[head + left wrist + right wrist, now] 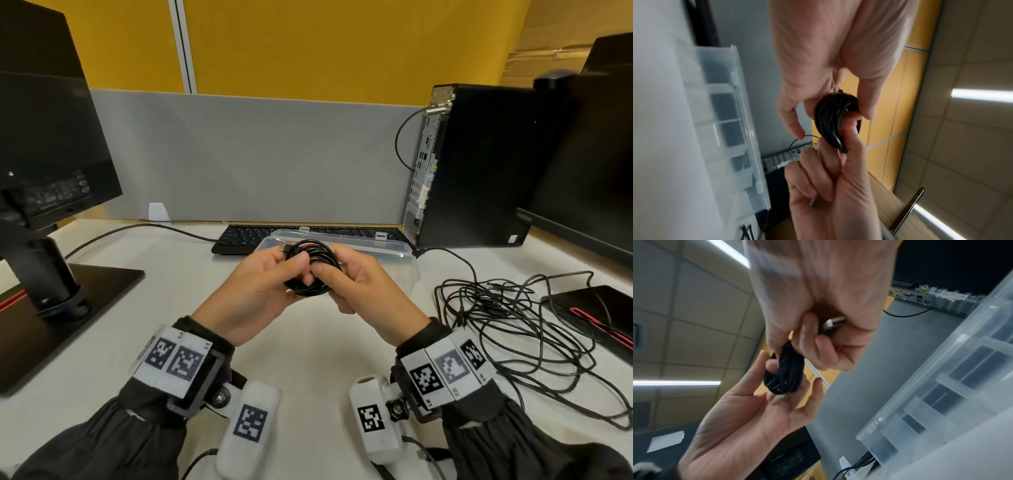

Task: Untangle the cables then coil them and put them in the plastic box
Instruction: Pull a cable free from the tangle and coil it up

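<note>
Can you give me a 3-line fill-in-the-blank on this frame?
1. Both hands hold a coiled ____ cable.
2. The tangled cables lie on the person's ____ side of the desk.
3. The plastic box sits directly in front of the ____.
Missing: black; right; keyboard

Even, bright overhead light is falling on the tabletop (308,342), casting only soft shadows. Ceiling light strips (980,95) are glaring white in both wrist views. Motion blur is smearing the plastic box (962,386) and the skin nearest each wrist lens. Straight edges are bowing toward the head view's borders.
</note>
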Demonstrator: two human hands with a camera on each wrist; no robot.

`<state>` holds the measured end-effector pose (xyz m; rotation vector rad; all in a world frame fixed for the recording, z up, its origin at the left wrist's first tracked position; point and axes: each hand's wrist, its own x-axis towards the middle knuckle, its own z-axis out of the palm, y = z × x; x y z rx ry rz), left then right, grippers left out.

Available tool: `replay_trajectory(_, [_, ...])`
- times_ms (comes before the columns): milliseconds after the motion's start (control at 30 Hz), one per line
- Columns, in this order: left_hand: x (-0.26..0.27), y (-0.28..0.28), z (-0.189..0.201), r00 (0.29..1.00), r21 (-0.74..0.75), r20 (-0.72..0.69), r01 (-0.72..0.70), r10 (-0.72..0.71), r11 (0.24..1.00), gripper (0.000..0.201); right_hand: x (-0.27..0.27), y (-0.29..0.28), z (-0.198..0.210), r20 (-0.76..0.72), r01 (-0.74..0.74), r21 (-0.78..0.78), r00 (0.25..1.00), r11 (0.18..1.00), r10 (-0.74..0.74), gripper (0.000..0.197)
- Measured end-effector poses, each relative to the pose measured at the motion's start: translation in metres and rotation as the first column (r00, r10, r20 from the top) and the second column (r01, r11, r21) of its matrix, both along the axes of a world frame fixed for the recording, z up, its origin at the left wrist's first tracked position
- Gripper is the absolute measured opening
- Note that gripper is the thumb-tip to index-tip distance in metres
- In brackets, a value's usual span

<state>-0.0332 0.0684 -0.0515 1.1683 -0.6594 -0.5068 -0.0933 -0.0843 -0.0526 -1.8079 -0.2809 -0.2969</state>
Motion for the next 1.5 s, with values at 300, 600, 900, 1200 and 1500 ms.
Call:
replay_trajectory(300, [-0.005, -0.003, 0.005, 0.993, -0.084, 0.000, -0.114, 0.114, 0.990, 0.029, -0.013, -0.018, 0.004, 0.078, 0.095, -0.143, 0.993, 0.985, -0.084, 0.016])
replay_trajectory(600, [-0.010, -0.008, 0.004, 0.997, -0.184, -0.023, -0.073, 0.070, 0.980, 0.032, 0.002, -0.014, 0.012, 0.220, 0.366, -0.089, 0.914, 0.926, -0.341, 0.017])
replay_trajectory(900, [-0.010, -0.010, -0.001, 0.986, -0.167, -0.010, -0.164, 0.165, 0.972, 0.029, 0.021, -0.001, 0.006, -0.014, 0.141, 0.428, 0.989, 0.893, -0.149, 0.015])
replay_trajectory(1200, [-0.008, -0.009, -0.003, 0.987, -0.146, -0.022, -0.159, 0.157, 0.976, 0.033, 0.018, -0.007, 0.009, -0.104, 0.066, 0.511, 0.994, 0.857, -0.014, 0.015])
replay_trajectory(1500, [-0.006, -0.008, -0.002, 0.986, -0.166, -0.111, -0.140, 0.123, 0.976, 0.029, 0.015, 0.002, 0.007, -0.202, -0.017, 0.620, 0.963, 0.785, 0.180, 0.026])
